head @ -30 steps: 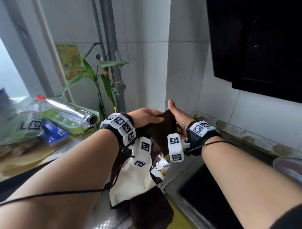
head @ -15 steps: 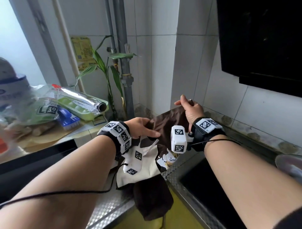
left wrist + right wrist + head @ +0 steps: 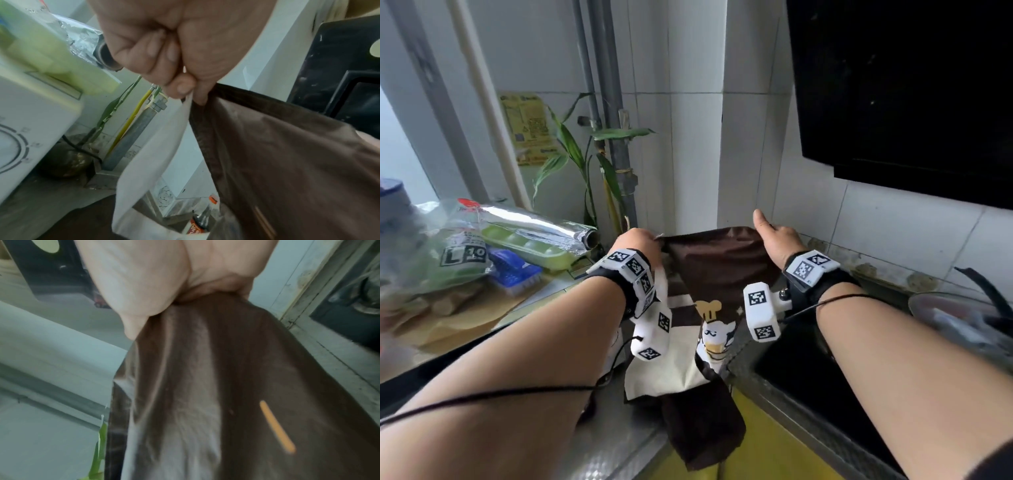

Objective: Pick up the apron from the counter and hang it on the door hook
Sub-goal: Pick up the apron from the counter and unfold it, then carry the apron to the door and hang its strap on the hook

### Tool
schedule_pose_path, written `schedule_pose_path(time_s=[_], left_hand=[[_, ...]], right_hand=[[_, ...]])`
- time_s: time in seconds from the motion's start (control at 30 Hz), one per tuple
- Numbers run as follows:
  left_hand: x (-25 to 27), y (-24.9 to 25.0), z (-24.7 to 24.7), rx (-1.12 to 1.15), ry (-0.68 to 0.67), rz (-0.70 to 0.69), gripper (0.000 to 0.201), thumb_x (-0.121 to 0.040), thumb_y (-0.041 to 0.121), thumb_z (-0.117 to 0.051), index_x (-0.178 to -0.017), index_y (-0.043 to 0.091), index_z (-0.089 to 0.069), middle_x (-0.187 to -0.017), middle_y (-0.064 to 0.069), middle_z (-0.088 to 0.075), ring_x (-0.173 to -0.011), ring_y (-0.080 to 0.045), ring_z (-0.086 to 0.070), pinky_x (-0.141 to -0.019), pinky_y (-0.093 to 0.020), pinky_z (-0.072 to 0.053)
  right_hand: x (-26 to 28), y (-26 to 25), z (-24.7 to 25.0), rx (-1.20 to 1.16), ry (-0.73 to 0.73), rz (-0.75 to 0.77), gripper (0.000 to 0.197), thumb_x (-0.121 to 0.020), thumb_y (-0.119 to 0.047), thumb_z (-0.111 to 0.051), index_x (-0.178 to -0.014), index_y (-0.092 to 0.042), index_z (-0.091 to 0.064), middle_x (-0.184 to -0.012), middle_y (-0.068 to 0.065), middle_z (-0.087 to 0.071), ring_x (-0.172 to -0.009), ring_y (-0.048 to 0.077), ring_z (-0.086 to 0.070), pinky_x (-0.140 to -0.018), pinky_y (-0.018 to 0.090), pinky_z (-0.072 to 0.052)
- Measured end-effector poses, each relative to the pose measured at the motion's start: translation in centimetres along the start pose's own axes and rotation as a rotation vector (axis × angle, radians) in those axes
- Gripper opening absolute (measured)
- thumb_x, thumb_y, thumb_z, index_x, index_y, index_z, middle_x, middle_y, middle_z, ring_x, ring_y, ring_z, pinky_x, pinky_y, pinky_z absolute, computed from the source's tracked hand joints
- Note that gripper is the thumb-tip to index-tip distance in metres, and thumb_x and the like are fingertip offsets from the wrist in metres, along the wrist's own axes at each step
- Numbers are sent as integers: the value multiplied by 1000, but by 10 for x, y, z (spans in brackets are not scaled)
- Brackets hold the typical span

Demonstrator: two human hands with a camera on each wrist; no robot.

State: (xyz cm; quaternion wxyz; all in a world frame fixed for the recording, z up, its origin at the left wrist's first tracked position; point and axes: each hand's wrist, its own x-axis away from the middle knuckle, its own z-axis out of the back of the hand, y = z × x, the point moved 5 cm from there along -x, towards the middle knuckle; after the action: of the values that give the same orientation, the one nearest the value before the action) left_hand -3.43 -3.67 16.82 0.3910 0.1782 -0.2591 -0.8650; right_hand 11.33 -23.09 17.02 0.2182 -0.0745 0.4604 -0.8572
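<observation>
The apron (image 3: 717,270) is dark brown with a cream pocket panel and a cartoon chef print. It is stretched between both hands above the steel counter (image 3: 606,442), its lower end hanging past the counter's front edge. My left hand (image 3: 638,240) pinches its top left corner, where a white strap (image 3: 162,146) joins the brown cloth (image 3: 287,162). My right hand (image 3: 774,233) grips the top right corner, the brown fabric (image 3: 205,386) bunched in its palm. No door hook is in view.
A foil roll (image 3: 541,224), a green tray (image 3: 527,246), a blue brush (image 3: 513,272) and plastic bags lie on the left worktop. A bamboo plant (image 3: 585,164) and pipes stand in the corner. A black range hood (image 3: 900,92) hangs upper right, a dark sink (image 3: 808,380) below.
Both hands have moved apart, spreading the apron's top edge wide. The bunched cloth now hangs flat and shows the chef print. The view has tilted up slightly.
</observation>
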Motion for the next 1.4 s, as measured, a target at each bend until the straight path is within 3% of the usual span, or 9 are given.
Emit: schedule_pose_path(time_s=[0.13, 0.3, 0.47, 0.6, 0.83, 1.03, 1.17, 1.3, 1.4], left_hand=[[4, 3, -4, 344, -96, 10, 29, -88, 32, -52, -78, 7, -63, -70, -12, -67, -54, -28, -57, -51, -24, -43], [27, 35, 10, 428, -87, -166, 22, -75, 36, -60, -80, 15, -66, -83, -6, -63, -83, -25, -57, -81, -33, -48], [64, 83, 7, 480, -274, -343, 14, -76, 23, -61, -67, 13, -59, -66, -5, -57, -64, -20, -55, -65, -29, -50], [89, 115, 14, 322, -259, -526, 17, -77, 23, -62, -90, 12, -64, -79, -5, -61, -75, -22, -57, -69, -28, -49], [107, 126, 22, 373, -346, -654, 11, -77, 29, -72, -77, 23, -63, -74, 2, -59, -60, -12, -52, -61, -24, -52], [113, 131, 23, 571, -287, -581, 19, -83, 34, -64, -86, 15, -66, -61, 2, -49, -54, -12, -44, -44, -19, -39], [115, 144, 13, 622, -244, -514, 25, -86, 28, -58, -96, 9, -70, -74, -3, -59, -68, -20, -52, -65, -26, -42], [125, 161, -6, 749, -367, -346, 52, -91, 53, -38, -88, 10, -67, -60, -1, -56, -54, -18, -49, -59, -28, -42], [149, 186, -21, 1001, -644, -263, 54, -95, 51, -33, -78, 7, -61, -42, -2, -62, -35, -11, -54, -40, -19, -43]], right_hand=[[27, 8, 14, 9, 37, -36, 63, -90, -53, -44, -116, 1, -64, -127, 20, -62, -120, 33, -56, -98, 31, -41], [60, 16, 42, 56, 220, -31, 40, -90, -32, -54, -91, 4, -70, -98, 24, -68, -100, 36, -62, -79, 32, -46], [97, -7, 30, 5, 6, 51, 46, -75, -68, -54, -97, -30, -71, -112, -4, -68, -111, 17, -58, -100, 34, -42], [120, -31, 29, -126, -114, 94, 15, -72, -31, -78, -82, -23, -69, -87, 5, -72, -82, 21, -68, -85, 35, -55], [158, -23, 91, -136, 317, 107, 20, -86, -17, -62, -103, -10, -69, -99, 12, -69, -91, 23, -63, -88, 36, -50], [204, 11, 150, -136, 618, -24, 47, -90, -39, -55, -102, 3, -70, -96, 24, -70, -82, 25, -60, -74, 29, -48], [236, 40, 179, -113, 747, -151, 46, -93, -34, -49, -106, 7, -65, -108, 29, -66, -100, 38, -63, -89, 38, -49], [264, 56, 201, -97, 794, -182, 29, -92, -21, -52, -104, 0, -67, -96, 18, -66, -87, 26, -59, -73, 27, -46], [289, 64, 218, -112, 843, -207, 31, -87, -23, -63, -104, 3, -69, -111, 26, -69, -102, 38, -65, -90, 39, -51]])
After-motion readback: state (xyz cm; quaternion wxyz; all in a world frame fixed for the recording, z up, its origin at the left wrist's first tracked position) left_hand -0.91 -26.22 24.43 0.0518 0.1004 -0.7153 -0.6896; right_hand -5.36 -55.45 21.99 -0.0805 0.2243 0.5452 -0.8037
